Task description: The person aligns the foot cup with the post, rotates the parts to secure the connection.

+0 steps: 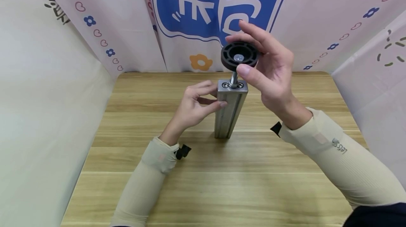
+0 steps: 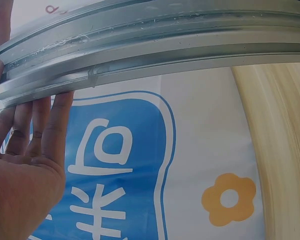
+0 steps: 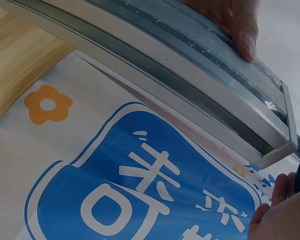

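Observation:
An aluminium profile (image 1: 226,119) stands upright on the wooden table, with a metal end plate (image 1: 233,91) on top. Two screws sit in the plate, and between them rises a threaded stem (image 1: 234,77) with a nut at its base. The stem carries a round black levelling foot (image 1: 238,57), tilted slightly. My left hand (image 1: 196,106) grips the profile just below the plate, thumb on the near side. With thumb and fingers around its rim, my right hand (image 1: 275,66) holds the foot. In the left wrist view, the profile (image 2: 180,37) hides some of the left fingertips.
The wooden table (image 1: 196,191) spreads around the profile. Behind it hangs a white cloth with a blue sign (image 1: 203,19) and an orange flower (image 1: 201,62). White cloth walls (image 1: 47,96) close in both sides. A black wrist mount (image 1: 183,152) sticks out from the left sleeve.

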`<state>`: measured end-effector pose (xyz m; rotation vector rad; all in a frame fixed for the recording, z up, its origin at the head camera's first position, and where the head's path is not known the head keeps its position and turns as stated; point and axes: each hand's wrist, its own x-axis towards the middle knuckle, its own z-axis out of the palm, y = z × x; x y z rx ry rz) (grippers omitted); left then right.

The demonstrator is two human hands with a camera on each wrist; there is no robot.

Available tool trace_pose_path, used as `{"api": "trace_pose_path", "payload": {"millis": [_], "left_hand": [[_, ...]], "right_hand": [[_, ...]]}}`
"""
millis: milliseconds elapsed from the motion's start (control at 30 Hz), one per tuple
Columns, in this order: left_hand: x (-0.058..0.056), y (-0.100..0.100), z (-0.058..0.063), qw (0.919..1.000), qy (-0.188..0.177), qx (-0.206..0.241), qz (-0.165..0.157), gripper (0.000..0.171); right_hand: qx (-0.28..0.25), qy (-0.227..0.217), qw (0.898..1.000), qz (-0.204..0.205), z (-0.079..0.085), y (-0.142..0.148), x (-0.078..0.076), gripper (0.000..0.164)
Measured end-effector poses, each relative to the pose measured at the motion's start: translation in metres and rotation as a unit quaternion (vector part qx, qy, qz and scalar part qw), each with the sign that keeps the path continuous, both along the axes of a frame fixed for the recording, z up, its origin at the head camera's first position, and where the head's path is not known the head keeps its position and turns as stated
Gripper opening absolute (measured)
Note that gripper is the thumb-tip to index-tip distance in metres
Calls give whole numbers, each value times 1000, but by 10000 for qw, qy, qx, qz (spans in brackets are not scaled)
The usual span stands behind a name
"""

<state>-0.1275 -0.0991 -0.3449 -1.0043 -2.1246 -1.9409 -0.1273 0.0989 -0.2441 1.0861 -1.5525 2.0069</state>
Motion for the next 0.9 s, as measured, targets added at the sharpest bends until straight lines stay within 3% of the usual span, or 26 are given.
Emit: {"api": "trace_pose_path", "payload": {"millis": [267, 733, 900], "left_hand": [[0, 0, 0, 10000, 11, -15, 15, 41], [1, 1, -1, 10000, 53, 40, 20, 42], [0, 2, 0, 10000, -4, 80, -18, 42]], "right_hand": [[114, 83, 9993, -357, -1, -3, -1, 59], [200, 54, 9943, -1043, -3, -6, -5, 87], [-48, 44, 9976, -694, -1, -1, -6, 55]]}}
